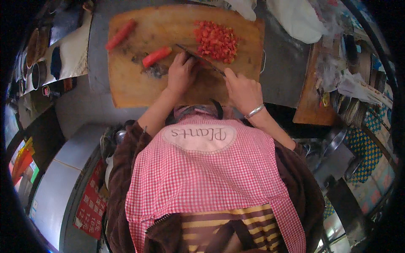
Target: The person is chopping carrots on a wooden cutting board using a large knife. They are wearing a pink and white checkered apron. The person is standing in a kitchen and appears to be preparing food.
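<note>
My right hand (pixel 243 90) grips the handle of a kitchen knife (pixel 205 60). The dark blade slants up and left, passing just beyond the fingers of my left hand (pixel 182 72). Those fingers are curled down over the wooden cutting board (pixel 139 90), against a red carrot piece mostly hidden by the hand and blade. Left of that hand lies a short peeled carrot length (pixel 157 56). A longer carrot (pixel 121 34) rests at the board's far left edge. Beyond the knife, a heap of diced carrot (pixel 217 41) covers the upper right of the board.
Dark peelings or stains (pixel 155 71) mark the board beside my left hand. A white plastic bag (pixel 294 20) sits at the upper right of the grey counter (pixel 281 69). A wooden surface (pixel 311 98) stands farther right, near stacked dishes (pixel 354 112).
</note>
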Available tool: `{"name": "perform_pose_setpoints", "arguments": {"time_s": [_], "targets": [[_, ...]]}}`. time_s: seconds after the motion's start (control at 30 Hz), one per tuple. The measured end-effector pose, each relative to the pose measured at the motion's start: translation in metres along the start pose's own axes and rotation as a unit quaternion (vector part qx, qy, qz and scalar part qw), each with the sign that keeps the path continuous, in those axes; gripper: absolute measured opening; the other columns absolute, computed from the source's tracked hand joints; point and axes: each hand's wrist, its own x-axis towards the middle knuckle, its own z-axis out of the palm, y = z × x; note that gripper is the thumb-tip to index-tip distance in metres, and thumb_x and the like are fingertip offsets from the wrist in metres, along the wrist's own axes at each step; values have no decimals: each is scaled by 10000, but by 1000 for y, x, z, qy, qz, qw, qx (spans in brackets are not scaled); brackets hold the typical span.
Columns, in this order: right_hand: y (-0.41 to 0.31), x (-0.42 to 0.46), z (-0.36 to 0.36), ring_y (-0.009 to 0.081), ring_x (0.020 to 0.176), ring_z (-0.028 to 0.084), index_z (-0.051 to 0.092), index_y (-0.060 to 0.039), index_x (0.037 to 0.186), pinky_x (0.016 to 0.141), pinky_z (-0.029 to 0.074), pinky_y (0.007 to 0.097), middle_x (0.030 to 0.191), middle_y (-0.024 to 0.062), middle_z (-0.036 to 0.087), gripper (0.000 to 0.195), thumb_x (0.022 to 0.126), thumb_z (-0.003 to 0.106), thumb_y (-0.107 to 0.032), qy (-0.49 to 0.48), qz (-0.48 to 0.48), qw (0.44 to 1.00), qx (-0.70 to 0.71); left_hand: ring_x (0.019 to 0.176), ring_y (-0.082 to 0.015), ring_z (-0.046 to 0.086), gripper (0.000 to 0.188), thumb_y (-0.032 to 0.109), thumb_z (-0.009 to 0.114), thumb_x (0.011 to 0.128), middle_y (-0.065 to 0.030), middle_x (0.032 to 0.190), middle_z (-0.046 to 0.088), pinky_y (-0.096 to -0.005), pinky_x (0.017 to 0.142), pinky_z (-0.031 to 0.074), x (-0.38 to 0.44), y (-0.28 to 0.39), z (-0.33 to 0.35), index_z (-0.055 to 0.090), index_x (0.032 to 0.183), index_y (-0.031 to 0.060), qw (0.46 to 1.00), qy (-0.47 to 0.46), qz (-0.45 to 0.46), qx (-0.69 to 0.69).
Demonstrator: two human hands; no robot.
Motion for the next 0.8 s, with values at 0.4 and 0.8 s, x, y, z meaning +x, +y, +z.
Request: {"name": "perform_pose_setpoints", "arguments": {"time_s": [0.4,0.8], "targets": [[-3,-3,21,428,658,689,544,-133,1077,540,533,552,757,178,675,149,956,533,-218,-4,15,1000,21,989,-382,587,243,125,737,748,-156,1057,609,-453,825,522,-9,1,-7,699,981,70,1000,-12,-6,-17],[-2,-1,29,433,658,684,547,-118,1087,555,531,563,773,186,689,172,949,535,-220,-5,16,999,33,970,-334,614,188,123,739,777,-115,1044,624,-421,818,536,-10,5,-10,705,958,84,1000,13,-8,-27]]}}
